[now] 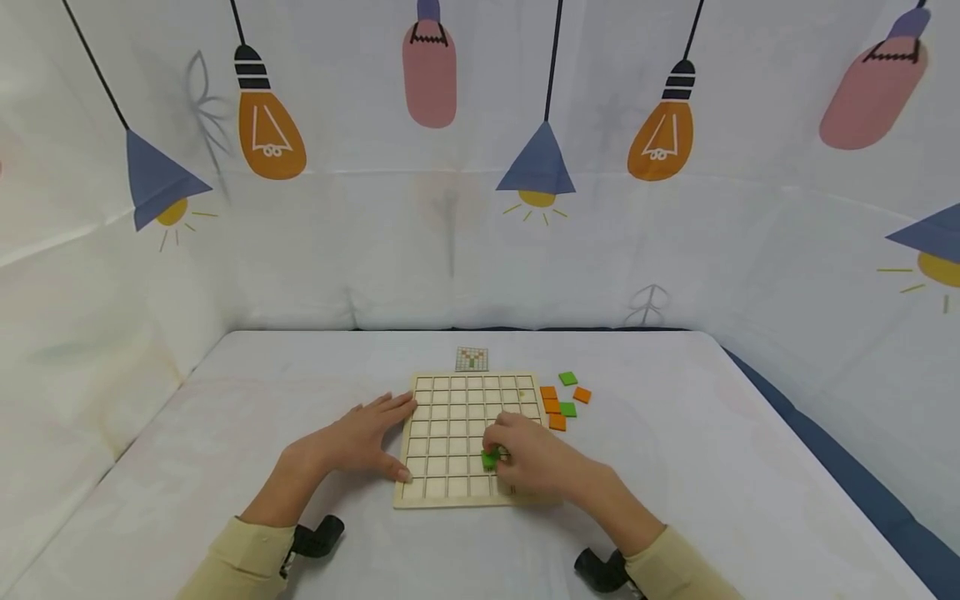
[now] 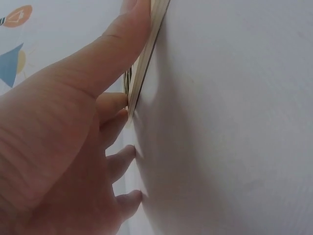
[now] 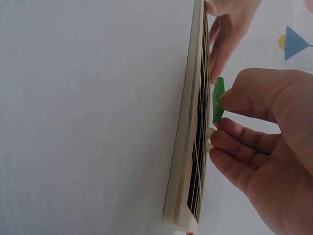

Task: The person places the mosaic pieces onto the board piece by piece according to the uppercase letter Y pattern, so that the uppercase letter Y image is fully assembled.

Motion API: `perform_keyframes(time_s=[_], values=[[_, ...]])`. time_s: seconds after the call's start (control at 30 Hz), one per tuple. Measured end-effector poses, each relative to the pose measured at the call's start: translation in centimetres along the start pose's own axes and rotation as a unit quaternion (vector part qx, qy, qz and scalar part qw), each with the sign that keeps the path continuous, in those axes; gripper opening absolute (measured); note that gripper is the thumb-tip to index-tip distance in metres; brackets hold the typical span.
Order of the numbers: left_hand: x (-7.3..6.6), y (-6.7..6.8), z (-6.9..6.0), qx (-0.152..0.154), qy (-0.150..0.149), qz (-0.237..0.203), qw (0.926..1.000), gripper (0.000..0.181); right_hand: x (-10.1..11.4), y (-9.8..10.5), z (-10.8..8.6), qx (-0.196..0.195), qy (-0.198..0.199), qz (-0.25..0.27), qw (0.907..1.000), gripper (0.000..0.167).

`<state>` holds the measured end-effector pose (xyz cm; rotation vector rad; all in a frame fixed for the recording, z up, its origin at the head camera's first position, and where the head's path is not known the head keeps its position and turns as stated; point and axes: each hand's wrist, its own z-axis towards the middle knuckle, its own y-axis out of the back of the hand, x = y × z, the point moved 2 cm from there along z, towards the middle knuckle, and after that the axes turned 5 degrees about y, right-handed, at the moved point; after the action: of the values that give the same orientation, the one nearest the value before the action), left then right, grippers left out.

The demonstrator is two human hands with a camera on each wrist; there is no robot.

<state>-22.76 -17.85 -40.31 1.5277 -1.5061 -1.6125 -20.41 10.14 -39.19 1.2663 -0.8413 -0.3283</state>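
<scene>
Pale wood makes up the gridded board, which lies flat on the white table between the person's two hands, its thin raised strips dividing it into rows of square cells. The left hand is spread wide along the board's left side, its thumb on the edge near the lower corner and its index finger reaching the edge farther up; in the left wrist view other fingertips come down beside the board. The right hand is over the board's lower right part, its grip narrow, with a green tile pinched between thumb and fingers. The right wrist view shows this tile standing steeply against the board's surface; whether its edge touches the strips cannot be told. The hand hides the cells beneath it. At the board's upper right lies a loose group of tiles: three orange ones along the right edge, the middle one just beside a green piece, with another green piece and a separate orange piece farther up. Just beyond the board's far edge sits a small card printed with a grid and coloured squares. Behind the table hangs white cloth patterned with lamps and bulbs.
</scene>
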Motion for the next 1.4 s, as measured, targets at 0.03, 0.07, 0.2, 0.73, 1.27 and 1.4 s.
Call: perform_keyframes(time_s=[0.03, 0.07, 0.2, 0.73, 1.27, 1.4], values=[[0.0, 0.0, 0.0, 0.0, 0.001, -0.001, 1.0, 0.113, 0.1, 0.0, 0.0, 0.003, 0.0, 0.002, 1.0, 0.02], [0.0, 0.0, 0.0, 0.0, 0.001, -0.002, 1.0, 0.112, 0.2, -0.1, 0.1, 0.006, -0.001, 0.003, 1.0, 0.02], [0.0, 0.1, 0.0, -0.003, 0.004, -0.001, 1.0, 0.112, 0.4, -0.2, 0.1, 0.012, 0.003, 0.003, 0.9999, 0.022], [0.1, 0.1, 0.2, -0.002, 0.002, 0.01, 0.9999, 0.113, 0.9, -0.6, 0.4, 0.0, 0.042, -0.037, 0.9984, 0.018], [0.1, 0.0, 0.1, -0.003, -0.003, 0.004, 1.0, 0.113, 1.2, -0.4, 0.4, 0.015, 0.028, -0.04, 0.9987, 0.017], [0.1, 0.0, 0.1, -0.005, -0.006, 0.003, 1.0, 0.114, 1.4, -0.3, 0.4, 0.019, 0.031, -0.051, 0.998, 0.016]])
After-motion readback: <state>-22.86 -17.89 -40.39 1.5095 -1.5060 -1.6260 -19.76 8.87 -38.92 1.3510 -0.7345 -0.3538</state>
